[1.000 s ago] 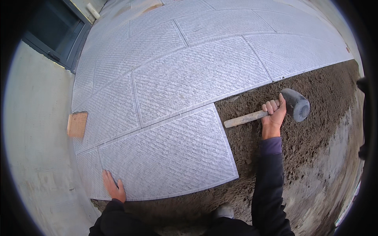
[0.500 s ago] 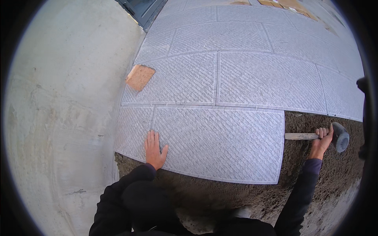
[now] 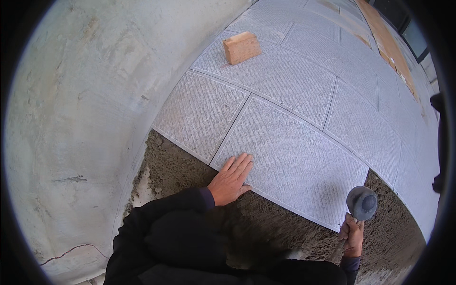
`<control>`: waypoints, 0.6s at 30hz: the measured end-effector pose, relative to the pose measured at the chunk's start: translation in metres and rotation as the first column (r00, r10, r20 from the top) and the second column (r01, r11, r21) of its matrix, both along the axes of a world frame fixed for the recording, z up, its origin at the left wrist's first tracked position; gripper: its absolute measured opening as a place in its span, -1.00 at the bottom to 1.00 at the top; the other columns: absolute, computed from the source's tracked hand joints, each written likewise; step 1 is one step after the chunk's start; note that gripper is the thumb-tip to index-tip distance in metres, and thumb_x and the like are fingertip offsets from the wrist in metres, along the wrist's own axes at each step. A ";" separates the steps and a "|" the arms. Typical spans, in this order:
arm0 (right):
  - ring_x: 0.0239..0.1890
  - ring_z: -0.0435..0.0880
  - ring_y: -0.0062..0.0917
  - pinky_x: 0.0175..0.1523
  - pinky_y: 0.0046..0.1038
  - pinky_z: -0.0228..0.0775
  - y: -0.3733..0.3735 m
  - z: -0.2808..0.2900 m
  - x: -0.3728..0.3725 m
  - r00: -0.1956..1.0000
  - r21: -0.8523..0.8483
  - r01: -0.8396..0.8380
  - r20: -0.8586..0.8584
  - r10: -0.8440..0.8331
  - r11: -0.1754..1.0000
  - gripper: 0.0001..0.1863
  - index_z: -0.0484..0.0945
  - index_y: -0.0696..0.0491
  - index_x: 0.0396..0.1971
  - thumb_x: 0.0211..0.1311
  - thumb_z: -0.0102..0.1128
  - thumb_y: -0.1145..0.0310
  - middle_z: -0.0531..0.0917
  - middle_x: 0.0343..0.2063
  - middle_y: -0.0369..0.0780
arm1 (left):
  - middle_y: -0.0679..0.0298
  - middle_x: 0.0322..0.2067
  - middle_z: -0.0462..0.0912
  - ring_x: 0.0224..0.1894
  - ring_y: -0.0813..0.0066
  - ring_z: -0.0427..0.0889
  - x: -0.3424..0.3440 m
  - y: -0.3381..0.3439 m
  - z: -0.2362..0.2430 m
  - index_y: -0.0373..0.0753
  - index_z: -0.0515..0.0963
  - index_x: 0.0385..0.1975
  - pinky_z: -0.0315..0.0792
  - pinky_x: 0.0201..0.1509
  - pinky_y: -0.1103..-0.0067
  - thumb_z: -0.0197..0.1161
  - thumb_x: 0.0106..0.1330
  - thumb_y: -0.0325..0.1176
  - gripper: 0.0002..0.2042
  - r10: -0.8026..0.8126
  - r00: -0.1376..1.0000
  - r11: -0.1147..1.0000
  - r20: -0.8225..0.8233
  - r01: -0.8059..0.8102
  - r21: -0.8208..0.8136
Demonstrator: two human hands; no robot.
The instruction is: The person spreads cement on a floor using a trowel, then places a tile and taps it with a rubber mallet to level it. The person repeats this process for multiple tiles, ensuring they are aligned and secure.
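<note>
My left hand point(image 3: 230, 179) lies flat, fingers spread, on the near edge of a grey textured stone slab point(image 3: 289, 156), beside its joint with the smaller slab at the left. My right hand point(image 3: 352, 237) grips a rubber mallet by its wooden handle, the dark round head point(image 3: 362, 203) over the slab's near right corner. Dark grainy mortar point(image 3: 389, 218) lies along the near and right sides of that slab. A small wooden block point(image 3: 241, 47) rests on a farther slab, near the wall.
A pale plastered wall point(image 3: 80, 118) rises on the left, with a thin cord point(image 3: 76, 249) low along it. Rows of laid slabs point(image 3: 356, 109) extend away to the right. A long brown board or sheet point(image 3: 384, 42) and a dark-framed glazed opening point(image 3: 412, 35) are at the far upper right.
The view has swung round toward the left wall. My right hand has brought the mallet from over the mortar to the slab's near corner, turning its head up. My left hand stays on the slab.
</note>
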State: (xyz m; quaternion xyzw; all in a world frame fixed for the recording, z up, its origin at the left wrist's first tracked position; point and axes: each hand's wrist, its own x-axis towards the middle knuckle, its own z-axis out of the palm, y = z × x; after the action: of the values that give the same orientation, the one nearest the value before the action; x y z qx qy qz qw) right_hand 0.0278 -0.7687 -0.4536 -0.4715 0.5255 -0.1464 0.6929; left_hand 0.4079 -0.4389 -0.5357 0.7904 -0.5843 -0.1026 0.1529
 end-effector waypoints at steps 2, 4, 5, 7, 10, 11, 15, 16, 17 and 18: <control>-0.75 0.29 -0.69 -0.65 -0.55 0.07 0.026 0.002 0.045 0.984 0.093 -0.170 -0.040 0.174 0.981 -0.82 0.50 0.02 -0.25 0.41 0.38 0.38 0.37 -0.68 -0.42 | -0.13 0.59 0.10 0.67 -0.06 -0.01 -0.001 0.004 -0.006 -0.52 0.20 0.51 -0.07 0.68 0.05 0.18 0.57 0.00 -0.24 -0.001 1.000 0.999 0.014 0.002 -0.049; -0.77 0.30 -0.67 -0.63 -0.52 0.10 0.042 0.005 0.086 0.946 0.156 -0.308 -0.056 0.320 0.938 -0.81 0.51 0.03 -0.32 0.42 0.39 0.39 0.38 -0.71 -0.40 | -0.13 0.59 0.10 0.67 -0.05 -0.01 -0.002 0.005 -0.009 -0.52 0.21 0.50 -0.06 0.68 0.07 0.16 0.58 0.00 -0.26 0.015 1.000 0.998 0.014 -0.014 -0.059; -0.77 0.30 -0.66 -0.63 -0.51 0.12 0.046 0.008 0.104 0.920 0.196 -0.360 -0.091 0.382 0.912 -0.80 0.52 0.03 -0.36 0.42 0.39 0.39 0.39 -0.73 -0.40 | -0.13 0.59 0.10 0.67 -0.05 -0.01 -0.003 0.005 -0.010 -0.51 0.22 0.50 -0.06 0.68 0.07 0.16 0.59 0.00 -0.26 0.018 0.999 0.996 0.027 -0.016 -0.088; -0.75 0.33 -0.65 -0.61 -0.49 0.16 0.052 0.016 0.132 0.878 0.248 -0.455 -0.035 0.477 0.855 -0.73 0.50 0.03 -0.45 0.43 0.41 0.38 0.41 -0.72 -0.39 | -0.10 0.60 0.09 0.68 -0.02 -0.03 -0.003 0.005 -0.011 -0.50 0.20 0.52 -0.08 0.69 0.10 0.10 0.61 0.05 -0.25 0.021 0.999 0.998 0.039 -0.019 -0.059; -0.72 0.33 -0.66 -0.57 -0.48 0.18 0.051 0.026 0.164 0.764 0.286 -0.591 -0.103 0.637 0.755 -0.76 0.53 0.10 -0.43 0.43 0.39 0.40 0.41 -0.71 -0.38 | -0.12 0.59 0.11 0.67 -0.04 -0.02 0.000 0.009 -0.010 -0.51 0.23 0.50 -0.07 0.69 0.09 0.13 0.58 0.08 -0.23 0.026 1.000 0.995 0.005 -0.025 -0.093; -0.71 0.32 -0.67 -0.56 -0.48 0.18 0.050 0.029 0.171 0.731 0.303 -0.616 -0.123 0.671 0.727 -0.78 0.54 0.12 -0.41 0.43 0.38 0.42 0.41 -0.70 -0.38 | -0.14 0.58 0.13 0.67 -0.06 -0.01 0.002 0.012 -0.010 -0.52 0.24 0.49 -0.06 0.69 0.09 0.16 0.57 0.08 -0.22 0.020 1.000 0.993 -0.012 -0.022 -0.114; -0.67 0.33 -0.67 -0.53 -0.47 0.20 0.049 0.027 0.186 0.599 0.317 -0.726 -0.143 0.788 0.610 -0.92 0.61 0.22 -0.30 0.41 0.28 0.52 0.44 -0.66 -0.37 | -0.17 0.57 0.14 0.66 -0.10 -0.01 0.014 0.031 -0.009 -0.52 0.24 0.48 -0.04 0.68 0.07 0.23 0.53 0.06 -0.20 0.153 0.988 0.986 -0.026 -0.154 -0.059; -0.65 0.35 -0.67 -0.52 -0.47 0.21 0.051 0.023 0.187 0.617 0.324 -0.713 -0.132 0.776 0.622 -0.93 0.62 0.23 -0.27 0.40 0.26 0.53 0.46 -0.64 -0.36 | -0.17 0.57 0.14 0.66 -0.11 -0.01 0.015 0.033 -0.009 -0.52 0.24 0.48 -0.04 0.68 0.07 0.25 0.52 0.05 -0.20 0.153 0.988 0.986 -0.026 -0.155 -0.062; -0.63 0.37 -0.67 -0.52 -0.47 0.23 0.054 0.018 0.188 0.632 0.326 -0.704 -0.119 0.766 0.631 -0.93 0.63 0.24 -0.23 0.39 0.24 0.54 0.49 -0.62 -0.35 | -0.18 0.56 0.14 0.66 -0.13 0.00 0.016 0.035 -0.009 -0.52 0.24 0.48 -0.03 0.68 0.06 0.27 0.51 0.04 -0.20 0.162 0.987 0.984 -0.017 -0.163 -0.073; -0.61 0.39 -0.66 -0.51 -0.48 0.24 0.058 0.014 0.188 0.636 0.332 -0.714 -0.061 0.769 0.617 -0.91 0.63 0.24 -0.20 0.39 0.22 0.56 0.52 -0.59 -0.34 | -0.18 0.56 0.14 0.66 -0.13 0.00 0.016 0.036 -0.009 -0.52 0.24 0.48 -0.03 0.68 0.06 0.28 0.50 0.02 -0.20 0.162 0.986 0.984 -0.033 -0.164 -0.069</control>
State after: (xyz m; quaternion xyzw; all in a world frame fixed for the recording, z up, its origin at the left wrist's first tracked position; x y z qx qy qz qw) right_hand 0.2153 -0.7112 -0.4400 -0.5570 0.3632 0.2767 0.6937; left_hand 0.4242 -0.4031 -0.5450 0.8281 -0.5188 -0.0795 0.1967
